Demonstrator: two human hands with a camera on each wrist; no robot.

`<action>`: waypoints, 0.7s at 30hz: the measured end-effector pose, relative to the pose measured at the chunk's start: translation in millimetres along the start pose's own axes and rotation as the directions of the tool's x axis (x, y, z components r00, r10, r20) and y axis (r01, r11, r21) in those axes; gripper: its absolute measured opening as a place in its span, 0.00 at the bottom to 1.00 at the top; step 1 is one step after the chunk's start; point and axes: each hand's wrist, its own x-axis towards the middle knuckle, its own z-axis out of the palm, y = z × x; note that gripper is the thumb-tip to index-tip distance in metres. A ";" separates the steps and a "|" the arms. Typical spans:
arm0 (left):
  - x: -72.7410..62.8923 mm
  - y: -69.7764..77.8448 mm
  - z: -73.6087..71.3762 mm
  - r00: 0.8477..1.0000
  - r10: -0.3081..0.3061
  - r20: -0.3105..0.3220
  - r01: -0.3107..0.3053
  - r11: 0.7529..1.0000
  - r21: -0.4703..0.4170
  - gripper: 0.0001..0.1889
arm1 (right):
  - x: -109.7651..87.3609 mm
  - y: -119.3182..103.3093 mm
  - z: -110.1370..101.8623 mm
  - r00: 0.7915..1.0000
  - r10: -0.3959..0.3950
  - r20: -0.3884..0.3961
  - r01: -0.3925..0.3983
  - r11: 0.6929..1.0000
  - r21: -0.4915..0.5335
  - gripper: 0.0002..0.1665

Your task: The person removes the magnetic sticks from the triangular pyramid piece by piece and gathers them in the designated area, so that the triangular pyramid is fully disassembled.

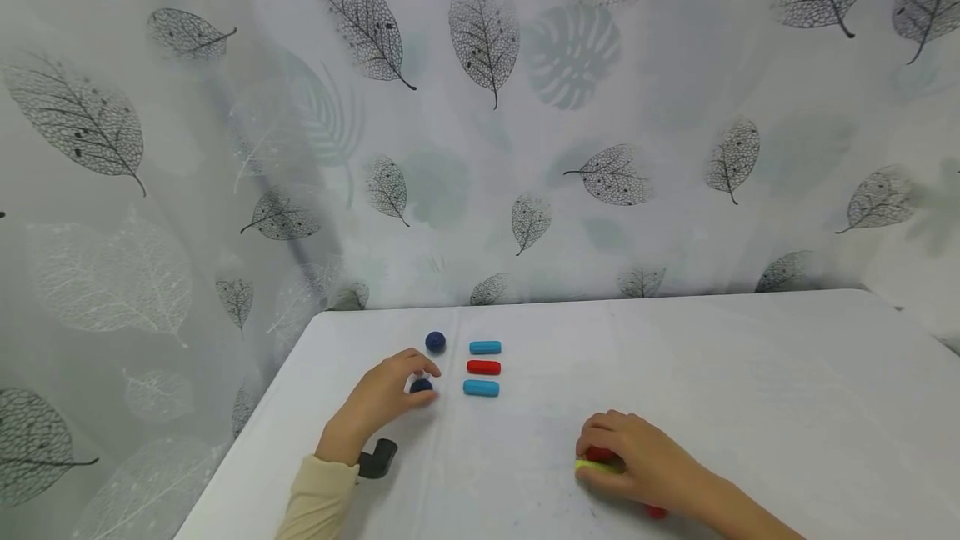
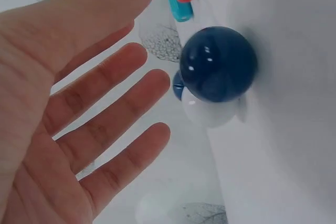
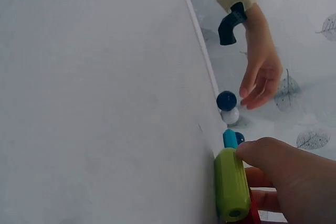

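My left hand (image 1: 386, 394) hovers by a dark blue ball (image 2: 219, 64), its fingers spread and loosely bent. The left wrist view shows a gap between the fingertips and that ball. A white ball (image 2: 210, 111) sits just behind it, and another dark blue ball (image 1: 435, 342) lies farther back. My right hand (image 1: 645, 461) grips a yellow-green cylinder (image 3: 231, 184), with the thumb on its near side. Against it lies a red piece (image 1: 600, 454), partly covered by the fingers. More red (image 1: 656, 512) shows under the palm.
Right of the balls, a blue cylinder (image 1: 485, 347), a red cylinder (image 1: 483, 367) and a second blue cylinder (image 1: 481, 387) lie in a column on the white table (image 1: 735, 382). Leaf-patterned curtain (image 1: 487, 148) hangs behind the table. A black curved piece (image 1: 377, 458) is at the left wrist.
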 end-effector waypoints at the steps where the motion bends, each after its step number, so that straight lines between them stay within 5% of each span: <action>1: -0.1 2.1 -0.4 1.000 0.017 -0.007 -0.017 1.000 0.007 0.12 | 0.1 0.9 -1.4 1.000 0.002 0.012 -0.003 1.000 0.018 0.04; 6: -0.3 11.0 -1.2 0.997 0.076 -0.032 -0.075 0.997 0.030 0.12 | 0.5 5.3 -14.8 0.989 0.080 0.120 -0.089 0.994 0.071 0.07; 13: 1.0 24.4 4.2 0.987 0.159 -0.010 -0.159 0.986 0.045 0.12 | 0.8 12.3 -37.7 0.920 0.216 0.328 -0.258 0.962 0.090 0.09; 21: 3.0 36.1 14.5 0.965 0.262 0.027 -0.264 0.960 0.092 0.11 | 1.1 12.2 -37.3 0.906 0.225 0.358 -0.276 0.956 0.098 0.14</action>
